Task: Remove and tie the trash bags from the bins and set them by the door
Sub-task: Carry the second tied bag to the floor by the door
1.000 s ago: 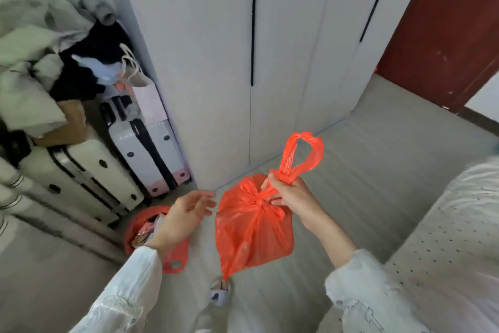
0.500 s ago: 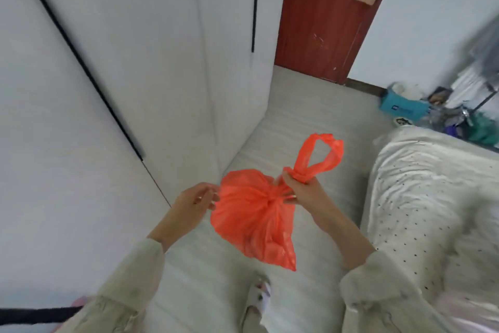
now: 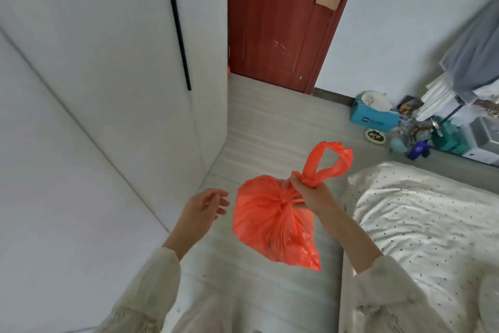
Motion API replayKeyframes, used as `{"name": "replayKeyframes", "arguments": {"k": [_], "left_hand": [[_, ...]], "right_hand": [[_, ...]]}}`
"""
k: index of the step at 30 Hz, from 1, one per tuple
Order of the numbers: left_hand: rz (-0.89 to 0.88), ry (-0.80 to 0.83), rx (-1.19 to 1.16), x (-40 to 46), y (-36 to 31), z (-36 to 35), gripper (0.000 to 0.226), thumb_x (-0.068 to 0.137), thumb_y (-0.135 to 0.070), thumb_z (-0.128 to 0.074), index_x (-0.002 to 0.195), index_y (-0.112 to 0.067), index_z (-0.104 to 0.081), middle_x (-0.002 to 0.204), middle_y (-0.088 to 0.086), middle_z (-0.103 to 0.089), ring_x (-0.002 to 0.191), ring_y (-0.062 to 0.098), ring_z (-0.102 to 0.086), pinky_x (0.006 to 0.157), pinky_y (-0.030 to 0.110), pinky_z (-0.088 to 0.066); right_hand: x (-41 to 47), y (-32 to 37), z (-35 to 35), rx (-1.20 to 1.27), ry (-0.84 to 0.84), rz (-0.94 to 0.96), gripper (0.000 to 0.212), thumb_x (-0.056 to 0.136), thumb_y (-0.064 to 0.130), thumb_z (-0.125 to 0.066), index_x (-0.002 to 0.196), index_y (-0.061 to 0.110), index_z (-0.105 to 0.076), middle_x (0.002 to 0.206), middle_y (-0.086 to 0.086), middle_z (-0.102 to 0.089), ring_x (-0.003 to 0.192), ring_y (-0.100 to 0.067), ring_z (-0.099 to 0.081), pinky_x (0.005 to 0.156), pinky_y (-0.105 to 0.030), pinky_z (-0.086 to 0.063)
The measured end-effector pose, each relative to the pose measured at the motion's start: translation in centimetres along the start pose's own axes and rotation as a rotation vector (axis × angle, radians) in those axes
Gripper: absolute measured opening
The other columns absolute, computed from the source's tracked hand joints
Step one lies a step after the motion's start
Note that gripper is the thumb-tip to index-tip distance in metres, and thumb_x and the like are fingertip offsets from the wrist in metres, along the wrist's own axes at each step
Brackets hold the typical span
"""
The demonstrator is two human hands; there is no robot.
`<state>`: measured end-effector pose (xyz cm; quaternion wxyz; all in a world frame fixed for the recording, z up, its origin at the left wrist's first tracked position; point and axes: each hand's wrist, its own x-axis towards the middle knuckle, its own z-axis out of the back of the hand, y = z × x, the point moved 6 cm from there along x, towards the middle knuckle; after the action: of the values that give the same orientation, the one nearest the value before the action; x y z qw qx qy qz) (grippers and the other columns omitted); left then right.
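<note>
Far left: a white wardrobe with smooth matt doors and a thin black handle strip. Beside it, the left hand hangs free with loosely spread fingers, holding nothing, just apart from the bag. Centre: an orange trash bag of thin, crinkled, half-translucent plastic, knotted at the neck and sagging to a point, hangs above the pale plank floor. The right hand grips it in a fist at the knot, the handle loops standing above. Beyond stands the dark red wooden door, well apart. Right: a bed with a dotted cotton sheet. Risk, as judged: the thin film could tear or the knot slip while carried, spilling the contents before the door is reached.
</note>
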<state>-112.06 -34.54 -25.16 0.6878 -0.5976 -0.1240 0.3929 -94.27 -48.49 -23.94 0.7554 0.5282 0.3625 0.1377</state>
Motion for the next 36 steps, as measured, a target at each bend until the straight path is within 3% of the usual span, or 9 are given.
{"name": "replayKeyframes", "arguments": {"k": [4,7,10,16,19,25,29,32,36], "left_hand": [[-0.026,-0.008,-0.003,11.6,-3.4,-1.6,0.024,0.094,-0.002,-0.036,0.097,-0.015,-0.057,0.082,0.002,-0.063,0.073,0.021,-0.061,0.069,0.027,-0.047],[-0.035,0.015,-0.007,21.1,-5.9,-3.2,0.023,0.094,-0.004,-0.037,0.103,-0.013,-0.055,0.085,0.003,-0.064,0.075,0.021,-0.062,0.07,0.026,-0.047],[-0.032,0.029,-0.003,30.2,-9.0,-4.5,0.023,0.094,-0.004,-0.036,0.1,-0.015,-0.056,0.084,0.002,-0.064,0.075,0.021,-0.061,0.07,0.025,-0.047],[-0.037,0.068,0.004,47.3,-17.0,-7.9,0.023,0.095,-0.006,-0.036,0.094,-0.018,-0.056,0.082,0.0,-0.064,0.071,0.016,-0.061,0.064,0.017,-0.046],[-0.019,0.086,0.02,54.7,-19.3,-10.1,0.022,0.095,-0.007,-0.037,0.094,-0.018,-0.056,0.081,-0.001,-0.063,0.071,0.015,-0.06,0.066,0.021,-0.046],[0.09,-0.089,-0.046,69.1,-21.0,-12.6,0.021,0.095,-0.008,-0.037,0.099,-0.015,-0.056,0.085,0.001,-0.063,0.075,0.018,-0.061,0.07,0.024,-0.046],[0.173,-0.222,-0.165,76.8,-23.4,-14.5,0.029,0.095,-0.005,-0.035,0.088,-0.021,-0.057,0.082,0.001,-0.063,0.071,0.017,-0.06,0.066,0.024,-0.045],[0.204,-0.235,-0.201,82.3,-25.4,-14.9,0.033,0.094,-0.001,-0.033,0.085,-0.022,-0.056,0.08,0.001,-0.062,0.068,0.017,-0.059,0.064,0.024,-0.044],[0.25,-0.354,-0.248,89.6,-26.2,-12.1,0.033,0.094,0.0,-0.031,0.085,-0.019,-0.057,0.079,0.003,-0.06,0.067,0.017,-0.057,0.062,0.023,-0.043]], "right_hand": [[10.6,3.1,2.8,0.027,-0.046,-0.011,0.032,0.093,0.03,-0.049,0.066,0.022,-0.063,0.055,0.015,-0.066,0.068,-0.014,-0.06,0.065,-0.028,-0.049],[19.2,5.5,4.5,0.011,-0.059,-0.02,0.032,0.094,0.03,-0.047,0.068,0.02,-0.063,0.065,0.006,-0.066,0.068,-0.017,-0.059,0.06,-0.024,-0.048],[27.1,8.4,6.2,0.006,-0.077,-0.052,0.032,0.095,0.029,-0.046,0.069,0.018,-0.062,0.071,0.001,-0.062,0.066,-0.016,-0.057,0.058,-0.022,-0.048],[43.0,15.8,11.0,0.004,-0.077,-0.094,0.029,0.096,0.028,-0.044,0.081,0.011,-0.062,0.076,-0.003,-0.061,0.069,-0.017,-0.057,0.067,-0.028,-0.049],[51.1,19.0,13.3,0.04,-0.052,-0.092,0.029,0.096,0.029,-0.044,0.076,0.015,-0.06,0.079,-0.003,-0.062,0.07,-0.016,-0.059,0.065,-0.026,-0.049],[69.2,24.7,15.4,-0.03,0.095,-0.096,0.028,0.095,0.03,-0.046,0.077,0.016,-0.062,0.1,-0.011,-0.063,0.093,-0.028,-0.062,0.078,-0.033,-0.052],[79.9,28.2,16.1,-0.096,0.223,-0.132,0.025,0.094,0.03,-0.047,0.082,0.014,-0.061,0.102,-0.011,-0.063,0.093,-0.027,-0.061,0.085,-0.041,-0.052],[86.9,31.6,15.4,-0.149,0.278,-0.127,0.023,0.094,0.027,-0.048,0.081,0.013,-0.061,0.101,-0.012,-0.063,0.091,-0.028,-0.06,0.076,-0.035,-0.053],[95.4,35.1,11.6,-0.208,0.401,-0.106,0.018,0.093,0.026,-0.05,0.086,0.015,-0.064,0.104,-0.014,-0.066,0.097,-0.029,-0.064,0.076,-0.036,-0.055]]}}
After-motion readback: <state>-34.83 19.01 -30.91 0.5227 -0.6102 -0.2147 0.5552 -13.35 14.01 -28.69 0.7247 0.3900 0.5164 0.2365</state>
